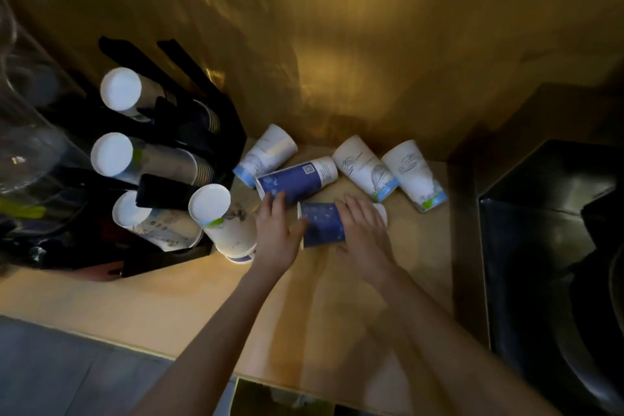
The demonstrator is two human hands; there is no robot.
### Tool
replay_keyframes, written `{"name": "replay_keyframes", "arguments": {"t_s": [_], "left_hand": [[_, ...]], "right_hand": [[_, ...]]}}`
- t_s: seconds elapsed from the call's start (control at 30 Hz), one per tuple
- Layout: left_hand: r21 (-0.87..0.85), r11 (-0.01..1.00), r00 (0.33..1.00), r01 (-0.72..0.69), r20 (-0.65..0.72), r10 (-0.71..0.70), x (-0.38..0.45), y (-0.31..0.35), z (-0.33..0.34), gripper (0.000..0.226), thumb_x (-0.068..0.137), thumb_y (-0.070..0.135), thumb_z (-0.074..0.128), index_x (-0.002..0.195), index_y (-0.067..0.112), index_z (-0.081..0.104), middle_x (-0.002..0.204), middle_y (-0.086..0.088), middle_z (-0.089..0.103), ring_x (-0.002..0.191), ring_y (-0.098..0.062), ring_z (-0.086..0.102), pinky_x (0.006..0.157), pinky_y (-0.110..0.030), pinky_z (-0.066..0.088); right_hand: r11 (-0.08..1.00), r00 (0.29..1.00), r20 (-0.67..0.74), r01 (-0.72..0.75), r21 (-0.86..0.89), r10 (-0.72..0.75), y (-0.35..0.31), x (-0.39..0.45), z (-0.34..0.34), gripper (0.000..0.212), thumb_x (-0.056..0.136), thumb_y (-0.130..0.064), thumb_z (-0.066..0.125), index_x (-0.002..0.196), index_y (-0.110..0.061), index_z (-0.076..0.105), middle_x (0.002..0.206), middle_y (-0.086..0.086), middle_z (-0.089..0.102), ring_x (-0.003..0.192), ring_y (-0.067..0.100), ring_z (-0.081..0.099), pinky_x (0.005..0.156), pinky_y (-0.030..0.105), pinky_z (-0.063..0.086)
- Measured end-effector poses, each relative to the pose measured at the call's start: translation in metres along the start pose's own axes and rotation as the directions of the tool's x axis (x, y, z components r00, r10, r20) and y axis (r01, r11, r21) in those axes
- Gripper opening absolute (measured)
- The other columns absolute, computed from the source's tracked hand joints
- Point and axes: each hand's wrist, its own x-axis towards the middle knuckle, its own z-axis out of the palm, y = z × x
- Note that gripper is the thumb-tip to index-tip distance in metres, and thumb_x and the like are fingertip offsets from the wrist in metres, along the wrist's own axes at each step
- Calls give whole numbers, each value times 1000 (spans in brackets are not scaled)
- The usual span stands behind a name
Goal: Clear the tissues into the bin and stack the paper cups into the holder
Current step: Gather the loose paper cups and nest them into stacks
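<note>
Several paper cups lie on their sides on the wooden counter (209, 307). A blue cup (322, 224) lies between my hands. My right hand (363, 230) wraps over its right part. My left hand (278, 233) touches its rim with the thumb, and its fingertips rest on a second blue cup (297, 179) just behind. White cups lie at the back: one (268, 154) on the left, two (366, 167) (413, 176) on the right. An upside-down white cup stack (224, 226) stands by the black cup holder (162, 152), which carries several cup stacks. No tissues are visible.
A gold wall (371, 44) closes the back of the counter. A black bin or box (547, 246) sits at the right, beyond the counter's edge. Clear plastic items (23, 132) crowd the far left. The counter's front edge drops to a grey floor (67, 365).
</note>
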Motion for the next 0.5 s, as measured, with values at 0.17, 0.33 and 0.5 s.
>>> {"name": "replay_keyframes", "arguments": {"t_s": [0.17,0.33,0.5], "left_hand": [[-207,970,991,130,0,-133,12,2,6,64,90,25,54,143,9,21,148,-19,26,134,-33,31,112,-46,29],[-250,952,983,174,-14,-183,22,-5,11,59,89,21,53,140,9,26,144,-17,32,131,-32,35,110,-48,32],[-342,910,970,236,20,-244,32,-8,10,56,86,18,58,135,11,32,139,-15,41,126,-31,42,106,-49,37]], "right_hand": [[997,998,68,15,-78,-10,6,11,13,87,79,-26,65,146,-15,10,156,7,16,144,24,13,120,42,9],[998,1000,-12,-6,-63,5,12,12,23,79,67,-16,74,137,-13,37,140,11,47,132,29,39,115,44,23],[1000,999,-50,2,-12,-3,19,7,20,76,68,-17,74,135,-16,39,138,6,49,130,24,41,110,37,26]]}}
